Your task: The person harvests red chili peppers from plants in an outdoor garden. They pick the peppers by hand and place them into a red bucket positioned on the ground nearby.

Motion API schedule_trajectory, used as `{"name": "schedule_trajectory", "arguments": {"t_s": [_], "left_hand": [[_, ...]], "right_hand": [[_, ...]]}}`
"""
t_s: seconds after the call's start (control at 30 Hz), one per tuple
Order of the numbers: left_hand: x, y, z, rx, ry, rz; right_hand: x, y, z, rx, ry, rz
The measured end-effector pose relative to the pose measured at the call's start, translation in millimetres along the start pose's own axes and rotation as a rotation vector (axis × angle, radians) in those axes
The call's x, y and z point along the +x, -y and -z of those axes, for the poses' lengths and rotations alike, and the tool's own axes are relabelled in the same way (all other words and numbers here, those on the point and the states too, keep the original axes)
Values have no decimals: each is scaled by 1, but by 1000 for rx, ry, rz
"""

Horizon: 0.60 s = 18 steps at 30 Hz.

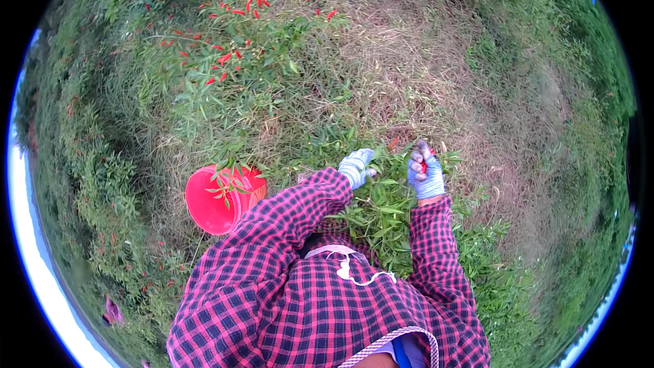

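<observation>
My right hand [425,172], in a pale blue glove with dark, stained fingertips, is closed with red chili peppers [424,166] showing between the fingers. It is over the right side of a leafy green chili plant [385,211] close to my body. At that plant's left side is my left hand [356,167] in a whitish glove. Its fingers curl together against the leaves, and what they hold is hidden. One orange-red chili [393,143] shows among leaves between the hands. Both my arms wear red-and-black checked sleeves.
A red bucket [197,201] stands left of my left forearm, with a leafy sprig [225,180] across its opening. Ahead to the left, a chili plant bears many red chilies [248,3]. Dry straw [409,48] covers the ground ahead. Dense green plants [102,184] line the left.
</observation>
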<state>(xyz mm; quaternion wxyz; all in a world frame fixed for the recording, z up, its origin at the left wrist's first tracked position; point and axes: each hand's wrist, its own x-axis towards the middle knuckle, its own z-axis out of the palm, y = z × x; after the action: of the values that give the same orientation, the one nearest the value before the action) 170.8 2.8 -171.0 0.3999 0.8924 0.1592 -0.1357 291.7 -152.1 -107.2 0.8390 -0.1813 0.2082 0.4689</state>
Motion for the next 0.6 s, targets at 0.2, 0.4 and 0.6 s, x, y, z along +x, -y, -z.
{"name": "schedule_trajectory", "arguments": {"t_s": [0.2, 0.4, 0.6], "left_hand": [[-71, 10, 9, -559, -13, 113], [-134, 36, 29, -419, -245, 157], [-179, 97, 67, -505, -423, 263]], "right_hand": [[-1, -6, -66, -264, 61, -100], [2, -30, -140, -289, 217, -212], [31, -136, -172, -384, 231, -486]]}}
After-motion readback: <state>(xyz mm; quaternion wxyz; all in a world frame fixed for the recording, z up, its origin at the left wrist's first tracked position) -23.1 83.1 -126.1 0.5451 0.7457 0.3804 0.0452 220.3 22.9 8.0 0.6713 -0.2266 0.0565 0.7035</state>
